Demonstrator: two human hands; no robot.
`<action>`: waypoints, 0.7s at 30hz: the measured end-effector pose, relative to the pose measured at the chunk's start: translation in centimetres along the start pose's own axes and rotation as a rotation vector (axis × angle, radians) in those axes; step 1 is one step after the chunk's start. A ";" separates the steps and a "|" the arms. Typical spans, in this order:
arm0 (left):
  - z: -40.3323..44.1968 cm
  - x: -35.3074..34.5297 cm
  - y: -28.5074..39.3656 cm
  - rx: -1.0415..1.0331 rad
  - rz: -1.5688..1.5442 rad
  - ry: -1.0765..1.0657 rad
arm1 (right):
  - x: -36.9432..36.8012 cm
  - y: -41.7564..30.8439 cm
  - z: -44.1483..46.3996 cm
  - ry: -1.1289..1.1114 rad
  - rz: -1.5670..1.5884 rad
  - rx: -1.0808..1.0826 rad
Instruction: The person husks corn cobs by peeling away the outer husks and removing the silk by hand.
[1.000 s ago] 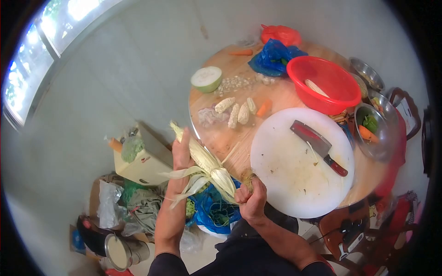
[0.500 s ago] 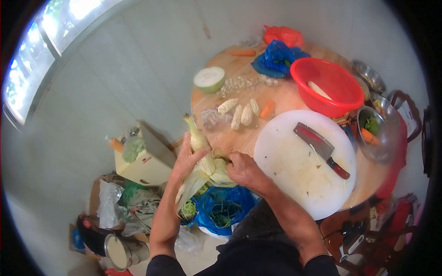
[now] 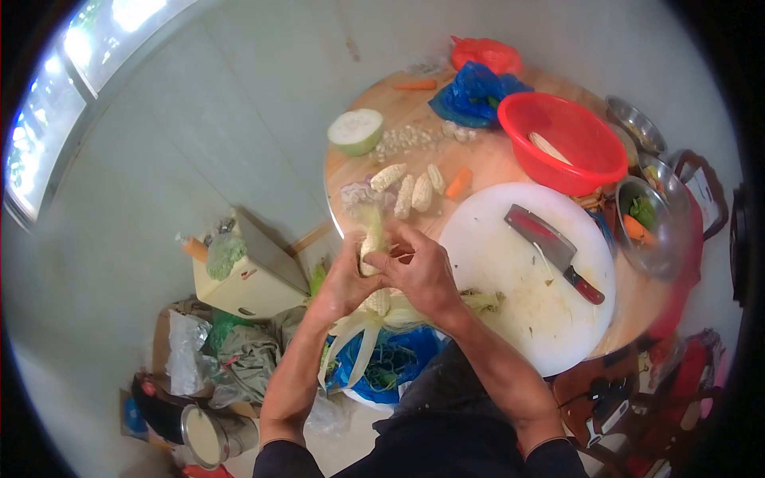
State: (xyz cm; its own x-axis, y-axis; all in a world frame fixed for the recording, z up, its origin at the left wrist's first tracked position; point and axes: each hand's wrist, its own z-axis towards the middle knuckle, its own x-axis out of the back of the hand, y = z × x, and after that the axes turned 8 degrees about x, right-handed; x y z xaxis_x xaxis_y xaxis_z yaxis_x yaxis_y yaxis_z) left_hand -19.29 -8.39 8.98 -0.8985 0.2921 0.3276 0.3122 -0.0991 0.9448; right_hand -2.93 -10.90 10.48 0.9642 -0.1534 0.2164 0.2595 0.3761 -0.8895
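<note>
A pale ear of corn point(image 3: 377, 301) stands roughly upright in front of me, partly hidden by my fingers. My left hand point(image 3: 343, 283) is wrapped round it from the left. From the right, my right hand point(image 3: 421, 271) closes on its upper part, thumb against the kernels and fingers by a green husk strip at the top. Peeled husk leaves point(image 3: 366, 350) hang down and spread out below the ear. Under them lies a blue plastic bag point(image 3: 414, 349) with green scraps. Several bare corn pieces point(image 3: 422, 193) rest on the round wooden table point(image 3: 355, 171) beyond my hands.
A white cutting board point(image 3: 494, 311) with a cleaver point(image 3: 550, 243) lies at my right. Behind it are a red basket point(image 3: 586, 171) holding a corn cob and metal bowls point(image 3: 637, 259). A cut winter melon point(image 3: 355, 132), garlic cloves, carrots and bags sit farther back.
My right hand has moved up and left from the lower husk to the ear's upper part. More husk now hangs below, with leaves spread right towards the board.
</note>
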 end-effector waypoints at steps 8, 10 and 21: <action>-0.7 -0.3 1.5 0.046 -0.087 -0.051 | -0.4 2.8 0.0 0.134 0.481 -0.048; -0.7 -0.2 1.4 0.022 -0.148 -0.081 | -0.2 3.2 -0.1 0.140 0.427 -0.051; 0.8 1.3 -2.2 -0.137 -0.736 -0.029 | 0.2 3.0 -1.1 0.390 0.902 -0.151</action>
State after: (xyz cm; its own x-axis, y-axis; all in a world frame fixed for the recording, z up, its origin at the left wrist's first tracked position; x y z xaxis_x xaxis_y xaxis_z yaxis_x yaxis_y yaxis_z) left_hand -20.91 -7.07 7.34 -0.8514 0.3537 -0.3873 -0.4089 0.0148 0.9124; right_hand -2.06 -10.85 7.41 0.7041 -0.1672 -0.6901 -0.5982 0.3839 -0.7034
